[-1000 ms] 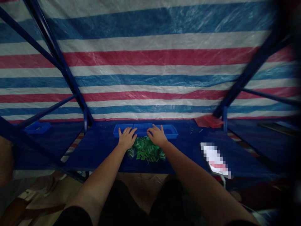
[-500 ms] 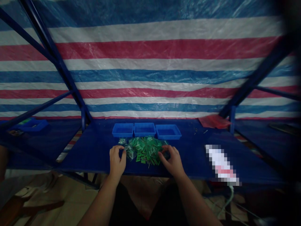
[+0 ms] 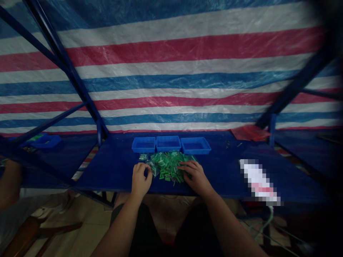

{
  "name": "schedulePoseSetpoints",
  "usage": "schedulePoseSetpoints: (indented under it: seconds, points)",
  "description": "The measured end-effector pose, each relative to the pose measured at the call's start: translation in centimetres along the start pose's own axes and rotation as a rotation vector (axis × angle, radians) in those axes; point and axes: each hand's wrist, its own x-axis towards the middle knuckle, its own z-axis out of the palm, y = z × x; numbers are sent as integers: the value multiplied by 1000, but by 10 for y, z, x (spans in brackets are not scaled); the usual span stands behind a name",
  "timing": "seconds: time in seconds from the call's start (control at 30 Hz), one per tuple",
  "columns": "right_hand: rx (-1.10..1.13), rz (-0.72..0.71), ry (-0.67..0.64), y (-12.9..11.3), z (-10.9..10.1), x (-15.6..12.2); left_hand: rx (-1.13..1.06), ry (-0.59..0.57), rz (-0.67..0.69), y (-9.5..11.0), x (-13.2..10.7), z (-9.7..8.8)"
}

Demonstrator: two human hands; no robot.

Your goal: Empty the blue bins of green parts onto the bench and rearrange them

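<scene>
Head view: left hand (image 3: pixel 139 180) curled, grip unclear, at green plastic pieces (image 3: pixel 167 166); right hand (image 3: pixel 195 176) open on them.

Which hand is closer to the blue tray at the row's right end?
Right. The right hand is directly in front of that blue tray, on the green pieces; the left hand is farther, in front of the leftmost tray.

Striped tarpaulin wall (image 3: pixel 171 64), blue metal frame (image 3: pixel 66 67), tiled floor (image 3: pixel 85 232), dim light
</scene>
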Motion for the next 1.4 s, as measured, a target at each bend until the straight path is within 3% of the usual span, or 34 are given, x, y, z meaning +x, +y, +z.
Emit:
schedulePoseSetpoints:
  seconds: [0.1,0.2,0.37,0.53,0.7,0.87,1.0,1.1,1.23,1.4]
  points:
    - [40,7,54,2,1,-1,1,-11,18,0,0,-1]
    - [134,73,208,7,2,-5,14,-12,24,0,0,-2]
    - [490,443,541,20,3,-7,20,-26,41,1,1,-2]
    - [833,568,553,26,1,-7,19,-36,45,-1,0,-1]
    - [838,451,382,18,1,-11,-11,-38,66,-3,0,3]
    - [576,198,647,-16,6,0,-39,-63,68,-3,1,5]
    - [410,-94,570,-55,12,22,-20,-69,67,-3,2,6]
    - [337,-218,505,-69,23,29,-5,-54,80,-2,2,5]
    - [299,-196,521,-64,41,18,-21,-39,79,-2,2,5]
    - [383,50,602,-54,50,5,-13,-50,53,-2,3,5]
